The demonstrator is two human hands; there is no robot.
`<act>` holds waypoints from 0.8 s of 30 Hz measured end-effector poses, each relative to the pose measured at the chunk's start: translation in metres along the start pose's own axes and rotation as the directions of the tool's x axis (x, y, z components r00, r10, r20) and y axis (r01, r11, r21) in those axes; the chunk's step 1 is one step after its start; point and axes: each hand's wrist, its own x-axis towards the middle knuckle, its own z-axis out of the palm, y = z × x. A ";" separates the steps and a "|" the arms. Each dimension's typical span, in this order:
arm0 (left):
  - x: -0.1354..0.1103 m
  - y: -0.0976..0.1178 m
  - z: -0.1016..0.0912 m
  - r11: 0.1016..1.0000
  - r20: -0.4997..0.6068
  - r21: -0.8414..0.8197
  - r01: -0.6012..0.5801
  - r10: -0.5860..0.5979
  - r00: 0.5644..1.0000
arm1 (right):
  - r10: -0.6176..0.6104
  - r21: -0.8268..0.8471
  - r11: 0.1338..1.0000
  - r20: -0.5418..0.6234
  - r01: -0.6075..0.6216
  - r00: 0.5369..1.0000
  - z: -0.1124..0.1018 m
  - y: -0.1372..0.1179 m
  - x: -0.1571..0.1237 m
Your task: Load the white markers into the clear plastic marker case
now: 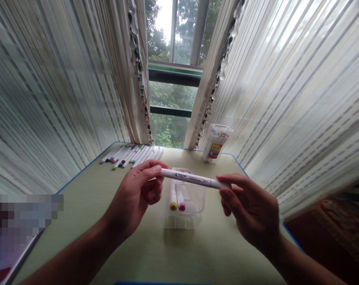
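Note:
A white marker (pixel 191 177) with dark print along its barrel is held level above the table. My left hand (pixel 138 186) pinches its left end between thumb and fingers. At the other end, the fingertips of my right hand (pixel 247 202) close on the marker and cover its tip. Below it lies a clear plastic case (pixel 194 206). Inside are a yellow-ended marker (pixel 173 200) and a pink-ended marker (pixel 181 200), side by side.
Several white markers (pixel 132 156) with coloured ends lie in a row at the table's far left. An upright clear case (pixel 215 144) with a label stands at the far right. Curtains (pixel 78 71) flank the window behind the pale green table (pixel 144 253).

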 end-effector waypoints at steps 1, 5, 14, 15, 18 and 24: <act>0.000 0.001 0.000 1.000 -0.005 -0.004 0.005 -0.005 1.000 | -0.002 0.004 1.000 0.000 0.002 1.000 0.000 0.000 0.000; -0.001 0.002 0.000 1.000 -0.023 -0.004 0.014 -0.014 1.000 | -0.034 0.026 0.999 0.001 0.033 0.999 0.000 0.003 -0.001; -0.002 0.001 0.000 1.000 -0.030 -0.005 0.026 -0.026 0.999 | -0.159 -0.009 0.987 0.041 0.160 0.986 0.001 0.004 -0.001; -0.002 0.001 0.000 1.000 -0.031 -0.005 0.029 -0.029 0.999 | -0.164 -0.008 0.986 0.039 0.164 0.986 0.001 0.004 -0.002; -0.001 0.000 0.000 0.999 -0.030 0.009 0.030 -0.030 0.999 | -0.172 -0.019 0.985 0.026 0.173 0.985 0.000 0.004 -0.003; -0.003 0.002 -0.001 1.000 -0.019 0.024 0.011 -0.011 1.000 | -0.129 -0.134 0.983 -0.015 0.126 0.991 -0.004 -0.002 -0.004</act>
